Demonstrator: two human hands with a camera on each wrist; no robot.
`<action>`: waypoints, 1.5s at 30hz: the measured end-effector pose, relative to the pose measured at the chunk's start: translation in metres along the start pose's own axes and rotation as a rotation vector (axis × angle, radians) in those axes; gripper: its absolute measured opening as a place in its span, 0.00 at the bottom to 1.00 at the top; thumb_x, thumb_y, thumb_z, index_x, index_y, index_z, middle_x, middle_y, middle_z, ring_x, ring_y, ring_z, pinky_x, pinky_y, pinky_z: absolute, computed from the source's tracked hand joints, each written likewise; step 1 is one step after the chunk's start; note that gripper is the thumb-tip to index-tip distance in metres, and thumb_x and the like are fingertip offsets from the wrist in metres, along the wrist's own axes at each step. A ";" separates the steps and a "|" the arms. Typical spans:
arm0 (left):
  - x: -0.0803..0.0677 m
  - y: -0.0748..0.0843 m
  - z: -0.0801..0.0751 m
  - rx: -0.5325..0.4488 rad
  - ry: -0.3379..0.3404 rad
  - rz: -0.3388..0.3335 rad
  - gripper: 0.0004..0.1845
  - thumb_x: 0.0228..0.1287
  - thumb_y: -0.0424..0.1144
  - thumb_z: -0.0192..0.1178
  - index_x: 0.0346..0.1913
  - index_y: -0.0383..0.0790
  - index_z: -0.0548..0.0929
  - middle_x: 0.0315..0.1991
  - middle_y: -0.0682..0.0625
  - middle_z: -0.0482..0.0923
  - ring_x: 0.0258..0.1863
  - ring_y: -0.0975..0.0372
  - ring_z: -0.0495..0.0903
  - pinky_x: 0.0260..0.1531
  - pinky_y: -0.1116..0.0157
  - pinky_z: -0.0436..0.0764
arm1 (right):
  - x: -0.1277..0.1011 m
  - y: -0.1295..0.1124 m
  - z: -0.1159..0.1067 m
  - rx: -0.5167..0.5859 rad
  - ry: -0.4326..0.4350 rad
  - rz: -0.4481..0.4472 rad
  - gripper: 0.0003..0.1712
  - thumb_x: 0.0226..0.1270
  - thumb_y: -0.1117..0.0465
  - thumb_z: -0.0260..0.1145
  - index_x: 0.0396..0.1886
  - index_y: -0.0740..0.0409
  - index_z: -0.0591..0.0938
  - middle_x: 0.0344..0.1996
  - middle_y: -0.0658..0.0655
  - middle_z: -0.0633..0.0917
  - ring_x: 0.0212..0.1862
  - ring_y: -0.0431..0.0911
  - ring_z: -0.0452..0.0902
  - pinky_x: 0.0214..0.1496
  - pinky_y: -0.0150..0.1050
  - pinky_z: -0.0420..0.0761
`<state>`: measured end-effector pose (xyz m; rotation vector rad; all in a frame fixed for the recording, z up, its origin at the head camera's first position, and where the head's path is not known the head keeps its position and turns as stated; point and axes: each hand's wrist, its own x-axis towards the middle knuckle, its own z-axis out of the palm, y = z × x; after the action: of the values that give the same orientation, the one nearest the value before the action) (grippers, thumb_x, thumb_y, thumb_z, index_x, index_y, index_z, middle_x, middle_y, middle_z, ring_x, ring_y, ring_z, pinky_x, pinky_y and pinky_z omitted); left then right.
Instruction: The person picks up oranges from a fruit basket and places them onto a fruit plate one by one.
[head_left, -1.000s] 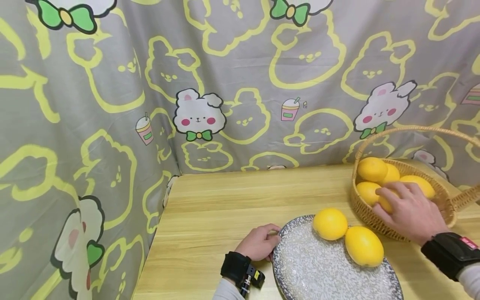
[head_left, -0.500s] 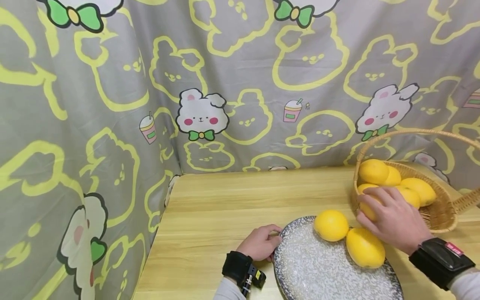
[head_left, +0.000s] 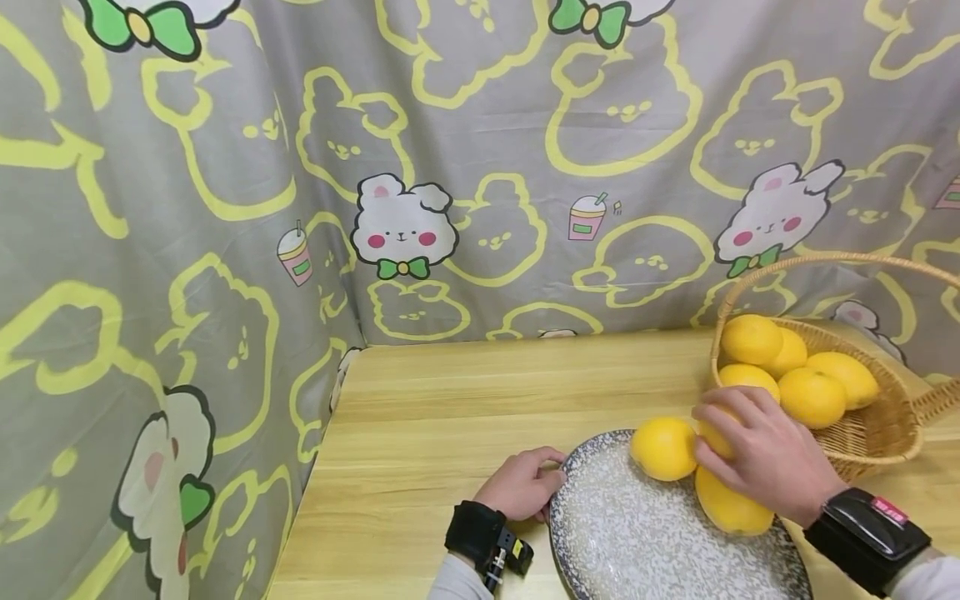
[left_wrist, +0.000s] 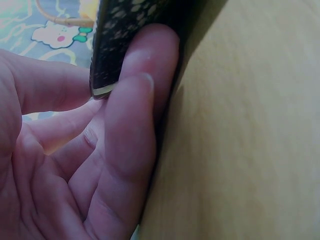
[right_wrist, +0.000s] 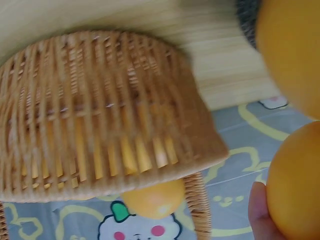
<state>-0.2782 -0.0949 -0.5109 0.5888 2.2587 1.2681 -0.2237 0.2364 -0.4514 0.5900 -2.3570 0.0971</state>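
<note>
My right hand [head_left: 772,458] grips a yellow oval fruit [head_left: 716,435] over the plate's right edge, close above two similar fruits lying there, the nearer [head_left: 733,504] and the farther [head_left: 664,448]. The held fruit [right_wrist: 297,185] and one fingertip show in the right wrist view. At the rim of the speckled grey plate [head_left: 637,533], my left hand [head_left: 521,487] holds its left side. In the left wrist view, fingers [left_wrist: 132,125] reach under the dark plate edge [left_wrist: 117,45] with another finger against its outer side.
Behind my right hand stands a wicker basket [head_left: 911,433] with a tall arched handle, holding several more yellow fruits [head_left: 812,397]. The wooden table [head_left: 450,400] ends against a patterned curtain [head_left: 480,275] at the back and left.
My right hand has lifted a fruit out of the basket and carried it left and toward me, over the plate. The left hand has stayed on the rim.
</note>
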 end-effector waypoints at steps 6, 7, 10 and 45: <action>0.000 0.000 0.000 0.001 -0.002 0.005 0.20 0.79 0.44 0.54 0.68 0.45 0.78 0.17 0.55 0.80 0.14 0.66 0.77 0.21 0.68 0.80 | 0.004 -0.015 0.001 -0.012 0.017 -0.051 0.36 0.80 0.36 0.40 0.41 0.54 0.87 0.47 0.60 0.85 0.52 0.57 0.77 0.41 0.54 0.85; 0.000 0.001 0.000 0.000 -0.002 0.006 0.20 0.79 0.44 0.54 0.68 0.45 0.79 0.17 0.55 0.80 0.14 0.66 0.77 0.21 0.68 0.80 | 0.006 -0.017 0.001 -0.009 0.025 -0.057 0.37 0.81 0.35 0.39 0.40 0.54 0.87 0.47 0.60 0.85 0.52 0.56 0.77 0.41 0.54 0.85; -0.001 0.002 0.000 0.000 -0.004 0.010 0.20 0.80 0.44 0.54 0.68 0.45 0.79 0.17 0.54 0.80 0.14 0.66 0.77 0.21 0.68 0.80 | 0.009 -0.022 0.000 0.007 0.046 -0.083 0.37 0.81 0.36 0.39 0.40 0.54 0.87 0.47 0.60 0.86 0.51 0.56 0.78 0.43 0.54 0.84; 0.001 0.000 0.000 0.011 0.004 0.007 0.19 0.79 0.43 0.54 0.67 0.45 0.79 0.17 0.56 0.80 0.14 0.66 0.77 0.22 0.68 0.79 | 0.002 -0.050 0.003 0.028 0.047 -0.170 0.32 0.82 0.38 0.39 0.38 0.46 0.87 0.48 0.54 0.86 0.52 0.50 0.78 0.45 0.47 0.83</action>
<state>-0.2788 -0.0944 -0.5109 0.5992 2.2706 1.2625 -0.2045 0.1908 -0.4569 0.7898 -2.2535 0.0662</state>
